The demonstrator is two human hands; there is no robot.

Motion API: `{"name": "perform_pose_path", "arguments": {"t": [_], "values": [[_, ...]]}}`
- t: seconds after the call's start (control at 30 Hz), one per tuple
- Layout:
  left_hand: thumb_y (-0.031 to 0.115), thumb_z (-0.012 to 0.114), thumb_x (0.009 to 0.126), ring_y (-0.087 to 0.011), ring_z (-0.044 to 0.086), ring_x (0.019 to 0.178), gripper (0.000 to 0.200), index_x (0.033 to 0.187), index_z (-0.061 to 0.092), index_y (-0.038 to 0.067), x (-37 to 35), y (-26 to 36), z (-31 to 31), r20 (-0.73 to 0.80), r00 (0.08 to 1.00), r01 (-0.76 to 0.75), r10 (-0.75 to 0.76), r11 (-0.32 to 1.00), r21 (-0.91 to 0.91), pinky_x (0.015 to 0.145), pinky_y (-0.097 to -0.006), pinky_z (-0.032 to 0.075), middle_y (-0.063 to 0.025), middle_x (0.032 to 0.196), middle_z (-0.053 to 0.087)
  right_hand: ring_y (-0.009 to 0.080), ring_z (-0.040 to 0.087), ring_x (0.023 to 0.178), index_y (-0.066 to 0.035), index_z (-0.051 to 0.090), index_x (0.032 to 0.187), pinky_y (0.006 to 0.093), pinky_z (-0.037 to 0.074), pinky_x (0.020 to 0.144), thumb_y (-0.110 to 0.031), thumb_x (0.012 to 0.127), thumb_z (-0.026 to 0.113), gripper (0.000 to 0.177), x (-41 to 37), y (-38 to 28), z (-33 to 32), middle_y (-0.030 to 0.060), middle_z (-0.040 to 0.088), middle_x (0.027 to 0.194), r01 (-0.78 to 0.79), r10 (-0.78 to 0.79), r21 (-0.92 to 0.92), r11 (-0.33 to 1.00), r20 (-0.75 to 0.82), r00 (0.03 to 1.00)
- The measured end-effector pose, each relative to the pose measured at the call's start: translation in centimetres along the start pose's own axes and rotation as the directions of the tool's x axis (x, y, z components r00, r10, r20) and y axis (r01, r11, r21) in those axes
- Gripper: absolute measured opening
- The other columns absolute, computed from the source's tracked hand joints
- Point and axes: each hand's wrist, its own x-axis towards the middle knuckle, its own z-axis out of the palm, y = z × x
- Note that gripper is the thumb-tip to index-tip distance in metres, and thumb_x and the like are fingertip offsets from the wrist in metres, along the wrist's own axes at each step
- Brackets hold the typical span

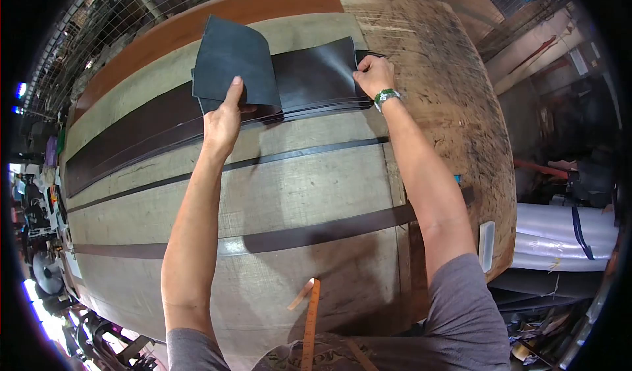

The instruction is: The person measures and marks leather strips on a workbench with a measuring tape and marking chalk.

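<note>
My left hand grips a dark leather piece, its thumb on the upper face and its fingers mostly hidden underneath. That piece curls up off a stack of long dark leather strips lying across the table. At the stack's right end, my right hand pinches the edge of a dark brown leather strip, whose corner bends upward. A green and white beaded bracelet circles the right wrist. Several layered edges show along the near side of the stack.
The worn wooden table carries a reddish-brown strip at the far edge and thin dark bands nearer me. An orange tape measure hangs before my chest. A white block lies at right, beside clear plastic rolls.
</note>
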Motion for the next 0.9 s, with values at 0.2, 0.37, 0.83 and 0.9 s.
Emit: {"name": "perform_pose_path", "arguments": {"t": [0.2, 0.37, 0.83, 0.9], "values": [[0.052, 0.063, 0.095, -0.0213, 0.064, 0.099, 0.069, 0.122, 0.062, -0.011, 1.2, -0.8, -0.2, 0.037, 0.983, -0.181, 0.179, 0.981, 0.075, 0.091, -0.0386, 0.054, -0.0162, 0.119, 0.064, 0.0201, 0.065, 0.068, -0.003, 0.066, 0.080, 0.0367, 0.052, 0.065, -0.021, 0.079, 0.073, 0.019, 1.8, -7.7, -4.2, 0.0090, 0.067, 0.072, 0.026, -0.133, 0.423, 0.906, 0.224, 0.966], [0.061, 0.068, 0.086, -0.0215, 0.065, 0.097, 0.077, 0.117, 0.063, -0.009, 0.0, 2.3, 1.7, 0.129, 0.955, -0.286, 0.267, 0.944, 0.165, 0.085, -0.0356, 0.053, -0.0144, 0.100, 0.068, 0.0207, 0.061, 0.068, 0.003, 0.066, 0.078, 0.0368, 0.048, 0.064, -0.012, 0.080, 0.067, 0.016, 0.5, -21.2, -8.9, 0.0110, 0.063, 0.070, 0.332, -0.550, 0.615, 0.716, 0.202, 0.811], [0.016, 0.060, 0.101, -0.0210, 0.059, 0.118, 0.050, 0.146, 0.047, 0.002, -3.4, -2.0, -18.7, -0.458, 0.867, -0.307, 0.194, 0.934, -0.185, 0.093, -0.0322, 0.052, -0.0105, 0.144, 0.053, 0.0357, 0.070, 0.083, -0.001, 0.072, 0.091, 0.0442, 0.054, 0.077, -0.029, 0.087, 0.062, 0.031, 6.4, -4.3, -3.5, 0.0214, 0.072, 0.091, 0.400, -0.393, -0.007, 0.916, 0.176, 0.902], [0.022, 0.057, 0.103, -0.0225, 0.058, 0.120, 0.053, 0.151, 0.040, 0.005, -6.9, -5.3, -20.8, -0.474, 0.873, -0.299, 0.114, 0.894, -0.335, 0.091, -0.0361, 0.054, -0.0104, 0.146, 0.051, 0.0385, 0.069, 0.090, 0.001, 0.072, 0.096, 0.0444, 0.054, 0.084, -0.034, 0.087, 0.064, 0.037, 3.5, 0.5, -1.6, 0.0249, 0.071, 0.095, 0.279, -0.283, 0.053, 0.959, 0.236, 0.930]]}}
